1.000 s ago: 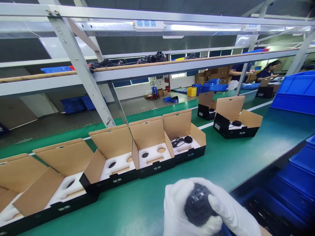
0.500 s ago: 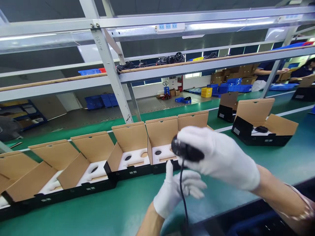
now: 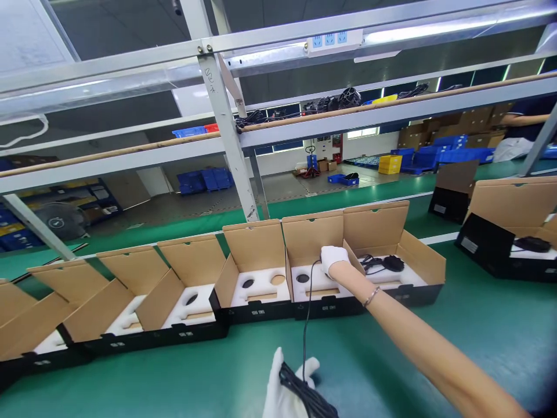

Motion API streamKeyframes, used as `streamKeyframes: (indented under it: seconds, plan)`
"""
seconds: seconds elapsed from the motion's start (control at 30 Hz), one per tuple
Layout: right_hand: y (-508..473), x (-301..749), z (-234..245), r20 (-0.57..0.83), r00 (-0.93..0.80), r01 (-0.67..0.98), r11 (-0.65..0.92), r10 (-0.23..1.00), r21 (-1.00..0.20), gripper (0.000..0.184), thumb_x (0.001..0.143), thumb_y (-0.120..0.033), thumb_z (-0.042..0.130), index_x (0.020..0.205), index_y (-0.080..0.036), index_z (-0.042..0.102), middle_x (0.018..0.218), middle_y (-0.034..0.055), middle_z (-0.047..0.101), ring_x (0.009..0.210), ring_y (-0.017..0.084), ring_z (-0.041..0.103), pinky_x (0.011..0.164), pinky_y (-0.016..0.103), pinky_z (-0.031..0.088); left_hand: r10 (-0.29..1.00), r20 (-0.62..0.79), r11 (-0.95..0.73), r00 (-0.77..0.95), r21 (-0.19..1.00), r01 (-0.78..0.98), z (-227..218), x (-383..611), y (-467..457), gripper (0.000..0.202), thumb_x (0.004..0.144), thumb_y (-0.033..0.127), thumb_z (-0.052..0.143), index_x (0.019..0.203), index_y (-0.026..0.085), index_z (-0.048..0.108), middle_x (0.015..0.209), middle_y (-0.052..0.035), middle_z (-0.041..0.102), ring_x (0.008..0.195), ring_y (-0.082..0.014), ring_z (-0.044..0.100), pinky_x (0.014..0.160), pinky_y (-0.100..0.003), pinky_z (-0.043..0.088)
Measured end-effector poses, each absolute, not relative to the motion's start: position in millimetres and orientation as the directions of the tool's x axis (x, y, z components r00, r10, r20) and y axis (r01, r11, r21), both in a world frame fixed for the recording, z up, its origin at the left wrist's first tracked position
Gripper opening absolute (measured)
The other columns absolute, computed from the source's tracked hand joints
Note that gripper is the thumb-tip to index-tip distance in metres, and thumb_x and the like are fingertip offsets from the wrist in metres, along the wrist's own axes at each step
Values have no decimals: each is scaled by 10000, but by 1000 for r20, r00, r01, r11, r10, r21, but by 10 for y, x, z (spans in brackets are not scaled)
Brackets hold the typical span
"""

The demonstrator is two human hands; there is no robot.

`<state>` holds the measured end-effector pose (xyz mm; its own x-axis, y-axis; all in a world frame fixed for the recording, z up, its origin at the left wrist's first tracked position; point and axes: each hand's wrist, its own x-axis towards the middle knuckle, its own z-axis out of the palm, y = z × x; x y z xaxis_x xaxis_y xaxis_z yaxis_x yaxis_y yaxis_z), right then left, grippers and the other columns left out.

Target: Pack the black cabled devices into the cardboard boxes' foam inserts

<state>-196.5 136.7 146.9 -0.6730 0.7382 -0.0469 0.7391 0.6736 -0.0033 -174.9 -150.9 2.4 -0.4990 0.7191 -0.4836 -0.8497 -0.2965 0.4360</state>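
Note:
My right hand, in a white glove, is closed and reaches down into an open cardboard box. The black rounded device in it is almost wholly hidden by the glove. From that hand a thin black cable runs down to my left hand, also gloved, at the bottom edge. A folded bundle of black cable lies between its thumb and fingers. White foam with a dark round recess at the left lines the box. In the neighbouring box, a round black device and coiled cable rest on foam.
More open boxes with foam inserts stand in a row to the left on the green table. Another box with a black device is at the right. A metal post and shelf rail rise behind the row.
My right hand has carried the black device forward and down into the box. My left hand has moved lower and now holds the cable bundle. The view has swung left.

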Motion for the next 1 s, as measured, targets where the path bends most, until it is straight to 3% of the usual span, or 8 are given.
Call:
streamKeyframes:
  seconds: [0.13, 0.23, 0.47, 0.6, 0.7, 0.83, 0.9, 1.0]
  plan:
    - [1549, -2041, 1254, -210, -628, 761, 648, 749, 37, 244, 916, -293, 690, 1059, -95, 675, 1101, 107, 696, 1016, 216, 674, 891, 406, 573, 779, -554, -139, -296, 307, -941, 70, -1857, -1288, 488, 853, 651, 611, 1101, 233, 656, 855, -55, 703, 679, -207, 659, 634, -339, 542]
    - [1625, -2030, 1173, -264, -637, 742, 669, 724, 42, 270, 935, -344, 663, 1060, -105, 679, 1121, 112, 696, 1039, 217, 669, 927, 417, 554, 803, -522, -151, -287, 288, -946, 106, -1903, -1371, 537, 815, 715, 607, 880, 184, 651, 822, -59, 669, 843, -243, 682, 742, -369, 562]
    - [1270, -1729, 1587, -179, -796, 593, 804, 579, -36, 247, 931, -276, 585, 1068, -103, 695, 1106, 194, 698, 1062, 317, 662, 879, 454, 515, 749, -476, 102, -462, 771, -629, 668, -2134, -1922, 631, 798, 376, 802, 1290, 134, 491, 889, -69, 692, 475, -23, 442, 426, -134, 251]
    - [593, -1364, 1966, 117, -993, -45, 986, -26, -158, 426, 839, -341, 669, 1257, -314, 592, 1248, 19, 646, 1056, 225, 620, 824, 317, 466, 845, -348, 278, -407, 935, -222, 1377, -2210, -1861, 408, 931, 517, 552, 1090, 142, 580, 841, -47, 685, 377, -14, 207, 383, -230, 49]
    - [213, -1203, 2091, 267, -890, -383, 924, -370, 0, 414, 789, -316, 722, 1184, -258, 611, 980, 24, 678, 782, 208, 591, 643, 302, 404, 912, -274, 318, -304, 942, 104, 1941, -2183, -1680, 513, 950, 593, 454, 829, 137, 658, 698, -20, 625, 431, -49, 222, 436, -255, 104]
    - [255, -1146, 2130, 400, -909, -138, 990, -120, -16, 374, 921, -306, 601, 1293, -275, 594, 829, 37, 653, 733, 215, 597, 640, 310, 387, 952, -122, 227, -281, 896, 381, 2430, -2226, -1514, 472, 957, 587, 424, 1017, 198, 684, 746, -26, 643, 504, -112, 286, 492, -278, 202]
    - [423, -1112, 2151, 406, -909, -15, 966, 94, -257, 363, 937, -419, 597, 1272, -281, 597, 924, 50, 683, 832, 231, 640, 685, 313, 423, 944, -7, 173, -330, 863, 476, 2500, -2350, -1437, 418, 960, 545, 451, 1174, 251, 657, 813, -14, 656, 558, -132, 360, 532, -266, 268]
    - [649, -1061, 2178, 342, -896, 27, 802, 284, -596, 293, 952, -472, 555, 1115, -235, 608, 979, 36, 715, 871, 214, 665, 734, 314, 462, 915, 126, 126, -384, 814, 567, 2426, -2605, -1196, 277, 931, 441, 547, 1053, 260, 718, 950, -19, 673, 760, -166, 504, 684, -245, 374]
